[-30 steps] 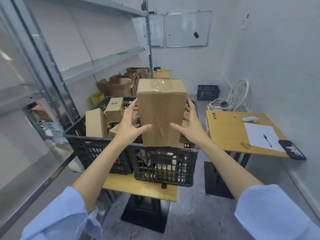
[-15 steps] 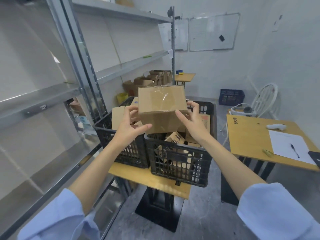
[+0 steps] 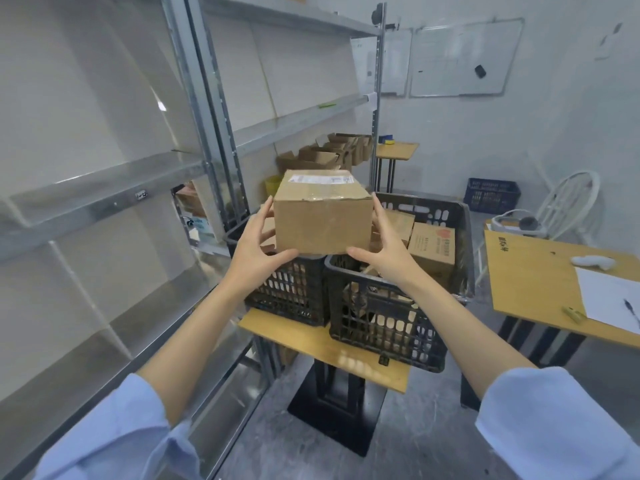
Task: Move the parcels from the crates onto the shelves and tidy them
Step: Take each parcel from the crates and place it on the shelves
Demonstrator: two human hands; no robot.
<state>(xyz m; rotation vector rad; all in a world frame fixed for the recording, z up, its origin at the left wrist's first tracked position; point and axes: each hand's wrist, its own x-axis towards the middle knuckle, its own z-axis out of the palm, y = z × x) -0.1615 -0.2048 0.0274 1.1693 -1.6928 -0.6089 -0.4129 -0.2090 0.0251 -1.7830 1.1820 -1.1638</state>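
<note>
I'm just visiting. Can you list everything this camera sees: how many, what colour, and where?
box: 1, brown, held above the crates
crates: 2, black, on a small table
parcels: several, brown, in the crates
table: 1, wood top, under the crates
shelves: grey metal, left
open boxes: several, brown, beyond the crates
blue crate: 1, by back wall
whiteboard: 1, white, back wall
chair: 1, white, right
desk: 1, wood, right
paper: 1, white, on desk
left grip: holds box's left side
right grip: holds box's right side
</note>
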